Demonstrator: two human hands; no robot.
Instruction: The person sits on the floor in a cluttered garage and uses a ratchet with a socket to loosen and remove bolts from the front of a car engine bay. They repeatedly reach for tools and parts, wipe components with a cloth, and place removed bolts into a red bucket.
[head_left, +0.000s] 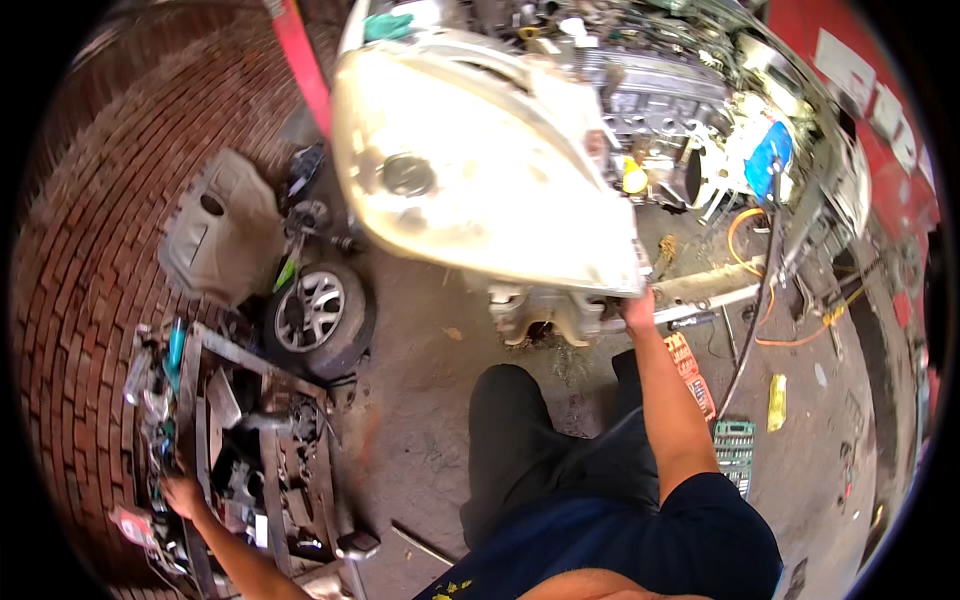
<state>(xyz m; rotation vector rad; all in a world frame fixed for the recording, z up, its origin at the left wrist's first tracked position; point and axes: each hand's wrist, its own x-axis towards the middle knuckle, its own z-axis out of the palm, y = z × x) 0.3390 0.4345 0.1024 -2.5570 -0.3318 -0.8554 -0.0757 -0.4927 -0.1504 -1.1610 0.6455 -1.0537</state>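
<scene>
A big car headlight (450, 200) with a bright, washed-out lens fills the upper middle of the view. My right hand (638, 310) grips it at the lower right corner, fingers partly hidden by the housing. Stretched out to the far left, my left hand (182, 494) reaches into a tool-filled tray (190, 400) on a metal rack. One finger points up among the small tools and parts there; the others are too small and hidden to read. A teal bottle-like thing (177, 345) lies at the tray's far end.
Behind the headlight is an open engine bay (650, 90). A wheel (315, 315) and a grey plastic cover (220, 230) lie left, beside the brick paving (90, 290). A green socket set (735, 450), a yellow packet (777, 402) and a long bar (757, 310) are at right.
</scene>
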